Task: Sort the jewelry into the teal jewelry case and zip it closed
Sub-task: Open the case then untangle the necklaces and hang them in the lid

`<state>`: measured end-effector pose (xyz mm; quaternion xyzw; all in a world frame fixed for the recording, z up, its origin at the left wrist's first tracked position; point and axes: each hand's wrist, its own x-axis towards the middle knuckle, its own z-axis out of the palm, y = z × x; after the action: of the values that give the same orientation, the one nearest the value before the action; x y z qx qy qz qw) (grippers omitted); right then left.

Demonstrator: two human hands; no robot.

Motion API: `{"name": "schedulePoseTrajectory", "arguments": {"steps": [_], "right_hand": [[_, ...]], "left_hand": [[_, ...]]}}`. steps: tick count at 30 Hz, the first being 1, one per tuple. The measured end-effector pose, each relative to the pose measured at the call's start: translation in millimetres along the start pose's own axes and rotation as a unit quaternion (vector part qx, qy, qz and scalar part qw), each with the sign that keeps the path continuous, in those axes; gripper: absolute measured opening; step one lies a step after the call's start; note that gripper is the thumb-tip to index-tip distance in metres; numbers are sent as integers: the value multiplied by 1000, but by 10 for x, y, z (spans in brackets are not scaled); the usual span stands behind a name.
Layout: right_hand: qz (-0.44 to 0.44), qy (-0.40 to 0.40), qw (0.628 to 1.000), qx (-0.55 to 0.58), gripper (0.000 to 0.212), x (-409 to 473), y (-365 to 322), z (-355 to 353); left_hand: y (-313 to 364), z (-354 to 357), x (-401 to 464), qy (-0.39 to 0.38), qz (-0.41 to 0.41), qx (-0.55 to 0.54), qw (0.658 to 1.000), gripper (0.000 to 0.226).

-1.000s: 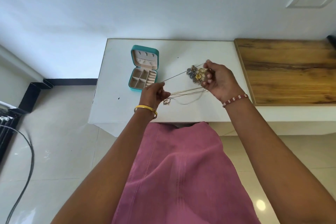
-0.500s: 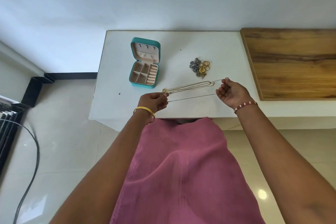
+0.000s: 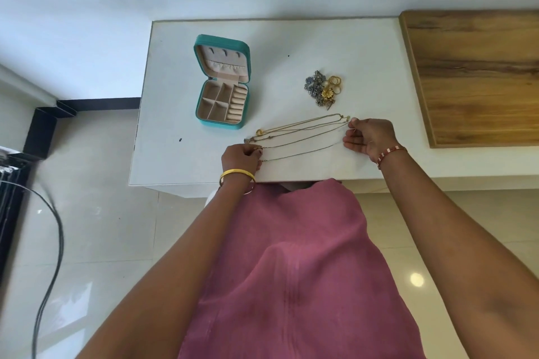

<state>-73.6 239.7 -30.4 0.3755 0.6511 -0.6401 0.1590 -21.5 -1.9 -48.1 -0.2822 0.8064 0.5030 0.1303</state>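
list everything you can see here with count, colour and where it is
jewelry case: one, teal outside, beige lining, open, on the white table left of centre
chains: several thin ones, gold and darker metal, exact count unclear, stretched across the table's near part between the two hands
brooches and rings: one small pile, grey-blue and gold, on the table right of the case
table: one, white, against the wall
wooden board: one, brown, at the table's right end
cable: dark, on the tiled floor at left
pink garment: one, below the table edge
left hand: gold bangle at wrist, fingers pinch the chains' left ends
right hand: red and white bracelet, fingers pinch the chains' right ends
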Motion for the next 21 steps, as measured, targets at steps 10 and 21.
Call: {"name": "schedulePoseTrajectory", "arguments": {"steps": [10, 21], "right_hand": [[-140, 106, 977, -120, 27, 106, 90, 28], [-158, 119, 967, -158, 26, 62, 102, 57]], "left_hand": [[113, -23, -21, 43, 56, 108, 992, 24], [98, -68, -17, 63, 40, 73, 994, 20]]}}
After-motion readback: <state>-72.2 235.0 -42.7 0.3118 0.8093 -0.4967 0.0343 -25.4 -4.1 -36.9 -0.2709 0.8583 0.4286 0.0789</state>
